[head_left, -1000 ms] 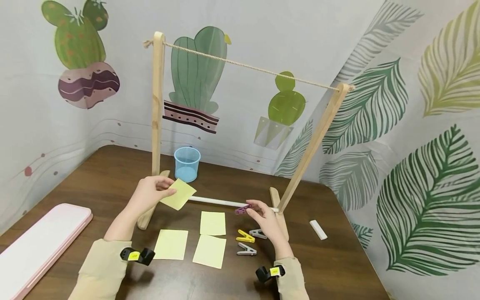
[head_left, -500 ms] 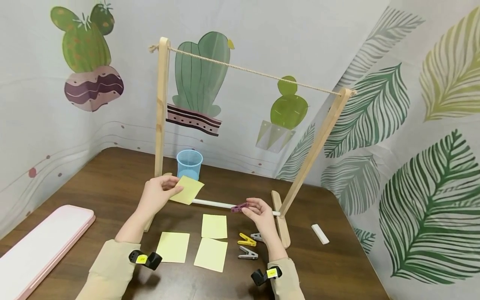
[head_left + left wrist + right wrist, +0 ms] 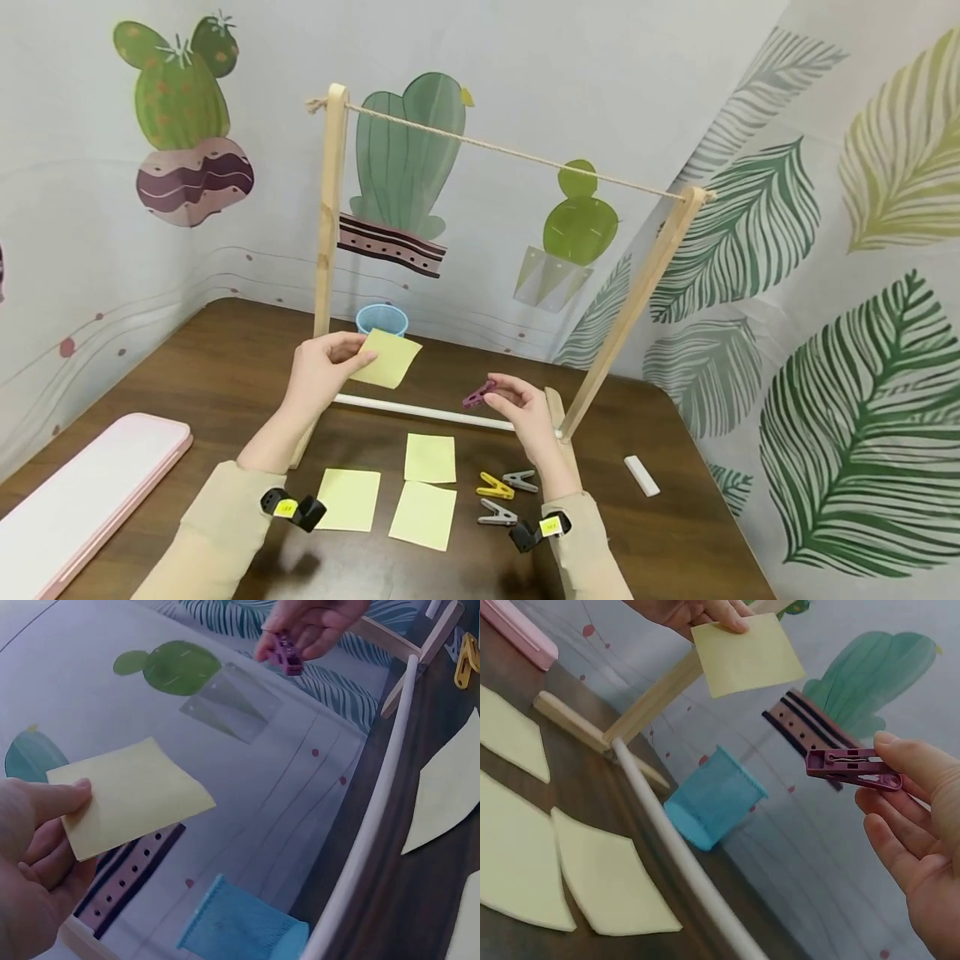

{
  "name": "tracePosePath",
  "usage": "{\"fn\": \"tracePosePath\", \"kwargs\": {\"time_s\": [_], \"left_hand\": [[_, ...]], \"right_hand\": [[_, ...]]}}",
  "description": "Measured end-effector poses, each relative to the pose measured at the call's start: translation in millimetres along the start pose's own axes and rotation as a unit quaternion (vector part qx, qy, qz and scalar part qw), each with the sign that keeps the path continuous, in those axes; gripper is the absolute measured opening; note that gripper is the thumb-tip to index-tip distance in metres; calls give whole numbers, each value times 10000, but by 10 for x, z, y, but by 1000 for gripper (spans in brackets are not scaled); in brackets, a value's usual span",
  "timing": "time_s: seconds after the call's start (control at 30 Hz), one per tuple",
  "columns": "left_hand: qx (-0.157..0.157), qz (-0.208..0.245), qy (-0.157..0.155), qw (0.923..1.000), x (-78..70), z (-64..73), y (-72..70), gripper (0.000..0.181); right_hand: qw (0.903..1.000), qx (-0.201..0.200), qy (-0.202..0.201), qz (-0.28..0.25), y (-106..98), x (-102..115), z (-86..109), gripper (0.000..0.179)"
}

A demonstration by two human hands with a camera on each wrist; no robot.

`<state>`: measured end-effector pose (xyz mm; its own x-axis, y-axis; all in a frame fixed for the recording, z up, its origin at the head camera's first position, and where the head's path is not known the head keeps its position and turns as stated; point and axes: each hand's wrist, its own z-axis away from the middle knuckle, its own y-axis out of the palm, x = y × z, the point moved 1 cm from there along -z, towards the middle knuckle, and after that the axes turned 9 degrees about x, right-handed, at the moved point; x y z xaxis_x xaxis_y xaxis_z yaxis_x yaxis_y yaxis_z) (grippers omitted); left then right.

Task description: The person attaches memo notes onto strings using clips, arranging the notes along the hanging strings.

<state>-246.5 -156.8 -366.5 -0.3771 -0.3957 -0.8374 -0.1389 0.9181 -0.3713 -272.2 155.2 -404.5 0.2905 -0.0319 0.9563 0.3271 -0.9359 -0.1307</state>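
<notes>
Between thumb and fingers, my left hand (image 3: 324, 371) pinches a yellow sticky note (image 3: 388, 360) by its left side, above the white crossbar (image 3: 420, 412) of a wooden frame. My right hand (image 3: 525, 408) holds a purple clothespin (image 3: 479, 393) by its handle end. In the right wrist view the clothespin (image 3: 851, 766) points away from the fingertips. A rope (image 3: 510, 152) runs between the tops of the two posts, above both hands. On the table lie more sticky notes (image 3: 430, 458), a yellow clothespin (image 3: 495, 486) and grey clothespins (image 3: 498, 513).
A blue mesh cup (image 3: 382, 318) stands behind the left hand, partly hidden by the held note. At the left lies a white and pink case (image 3: 97, 500). A small white bar (image 3: 642, 476) rests on the right. The frame's right post (image 3: 630, 312) rises beside the right hand.
Both hands have risen, the left with the sticky note and the right with the purple clothespin. The left hand has also moved right. The head view has tilted slightly.
</notes>
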Motion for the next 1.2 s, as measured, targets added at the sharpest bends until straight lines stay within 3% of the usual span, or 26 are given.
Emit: {"fn": "tracePosePath", "kwargs": {"time_s": [0.27, 0.5, 0.83, 1.07, 1.2], "left_hand": [[-372, -65, 357, 9986, -243, -201, -149, 31], [-556, -28, 561, 9969, -479, -386, -285, 31], [-902, 18, 718, 9933, -809, -645, -431, 33], [-1101, 539, 859, 9887, -1006, -788, -491, 33], [-1279, 566, 874, 9863, -1134, -862, -544, 34]], "right_hand": [[9978, 510, -378, 200, 22, 325, -223, 41], [9936, 737, -477, 704, 48, 681, -417, 40], [9773, 1034, -1207, 1400, 101, 1378, -711, 38], [9685, 1403, -1543, 1362, 232, 1829, -916, 38], [9677, 1315, -1752, 1248, 344, 2109, -1013, 39]]}}
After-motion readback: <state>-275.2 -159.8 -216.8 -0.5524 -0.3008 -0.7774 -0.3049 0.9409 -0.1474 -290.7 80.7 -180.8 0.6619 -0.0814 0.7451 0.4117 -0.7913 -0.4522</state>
